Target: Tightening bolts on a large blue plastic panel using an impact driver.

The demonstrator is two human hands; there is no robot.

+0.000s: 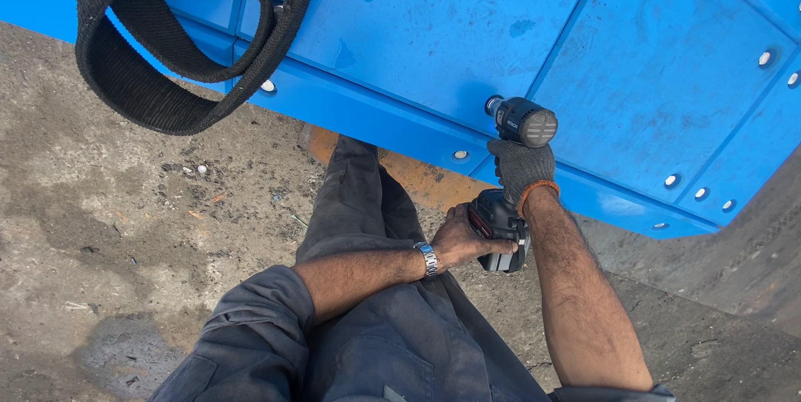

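Observation:
A black cordless impact wrench (pixel 519 122) points at a bolt on a big blue steel structure (pixel 467 26). My right hand (pixel 521 166), in a grey glove with an orange cuff, grips the tool's handle. My left hand (pixel 463 239), bare with a metal wristwatch, cups the tool's battery base (pixel 501 231) from the left. The tool's nose meets the blue panel near a seam. Several bolt heads dot the flanges, one (pixel 460 154) just left of the tool.
A black webbing lifting sling (pixel 142 76) hangs in a loop over the structure's upper left. Below lies rough dirty concrete ground (pixel 100 227) with small debris. My grey trouser leg (pixel 355 202) stretches toward the structure. An orange-brown support (pixel 421 181) shows under the blue edge.

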